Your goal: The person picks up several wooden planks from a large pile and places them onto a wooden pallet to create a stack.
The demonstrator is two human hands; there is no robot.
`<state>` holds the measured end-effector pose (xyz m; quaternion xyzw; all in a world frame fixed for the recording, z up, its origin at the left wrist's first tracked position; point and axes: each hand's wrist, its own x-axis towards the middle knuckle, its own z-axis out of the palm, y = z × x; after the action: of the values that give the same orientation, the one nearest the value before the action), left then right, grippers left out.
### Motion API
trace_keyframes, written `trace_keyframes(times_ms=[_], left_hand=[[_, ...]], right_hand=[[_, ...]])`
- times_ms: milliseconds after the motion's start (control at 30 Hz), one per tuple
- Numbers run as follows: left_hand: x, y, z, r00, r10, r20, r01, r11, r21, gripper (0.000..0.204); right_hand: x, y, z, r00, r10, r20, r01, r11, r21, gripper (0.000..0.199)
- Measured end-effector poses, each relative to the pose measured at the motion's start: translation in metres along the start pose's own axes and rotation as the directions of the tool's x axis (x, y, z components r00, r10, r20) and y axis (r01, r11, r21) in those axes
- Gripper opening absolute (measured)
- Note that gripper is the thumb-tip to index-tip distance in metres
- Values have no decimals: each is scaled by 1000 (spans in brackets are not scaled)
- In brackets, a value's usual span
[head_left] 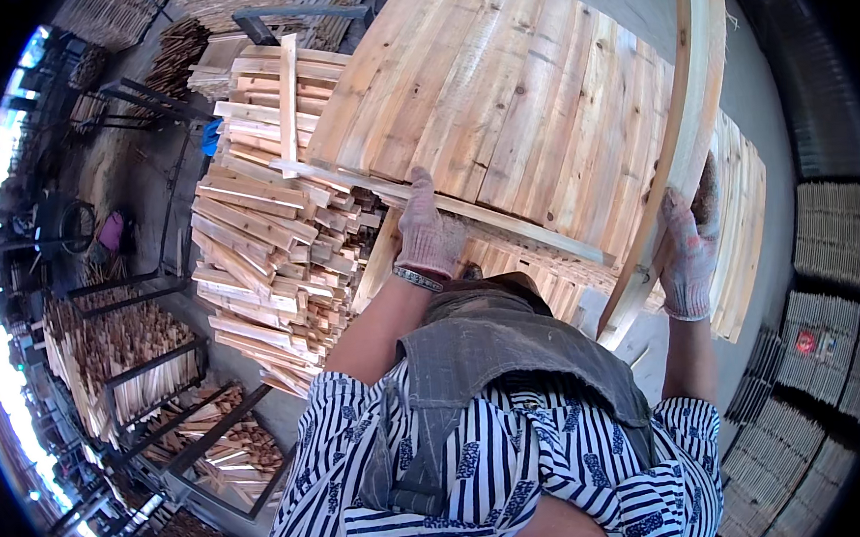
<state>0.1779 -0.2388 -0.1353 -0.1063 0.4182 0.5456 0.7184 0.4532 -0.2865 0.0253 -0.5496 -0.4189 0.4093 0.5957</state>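
Observation:
A wide panel of knotty boards (508,87) lies in front of me. Along its near edge runs a thin wooden strip (536,230). My left hand (430,234), in a pale knitted glove, is closed around this edge, thumb over the strip; its other fingers are mostly hidden. At the panel's right side a long wooden plank (681,105) stands tilted on its narrow edge, curved by the lens. My right hand (688,263), in a soiled glove of the same kind, grips the plank from its right side near the close end.
Left of the panel is a heap of short wood pieces (261,249), with one loose slat (289,105) across its top. Another board panel (742,220) lies lower at the right. Bundled slat stacks (832,234) stand far right; metal racks (214,439) hold wood at left.

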Motion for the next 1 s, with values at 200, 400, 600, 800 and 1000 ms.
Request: trace_keyframes(times_ms=[200, 400, 600, 800, 1000], left_hand=[[-13, -5, -26, 996, 59, 65, -61, 998, 32, 40], [4, -4, -19, 819, 382, 428, -249, -435, 865, 47], [21, -10, -34, 995, 94, 16, -92, 900, 427, 51], [18, -19, -27, 994, 23, 103, -4, 984, -180, 52], [25, -26, -30, 988, 118, 102, -137, 970, 201, 55]], right_hand=[[2, -6, -12, 998, 60, 5, -60, 995, 84, 78], [-3, -1, -17, 999, -45, -12, 45, 999, -1, 62], [-6, -8, -18, 999, -3, 34, 0, 997, 71, 72], [-2, -7, -25, 995, 18, 99, -16, 1000, -18, 76], [3, -3, 14, 982, 58, 181, -49, 997, -56, 74]])
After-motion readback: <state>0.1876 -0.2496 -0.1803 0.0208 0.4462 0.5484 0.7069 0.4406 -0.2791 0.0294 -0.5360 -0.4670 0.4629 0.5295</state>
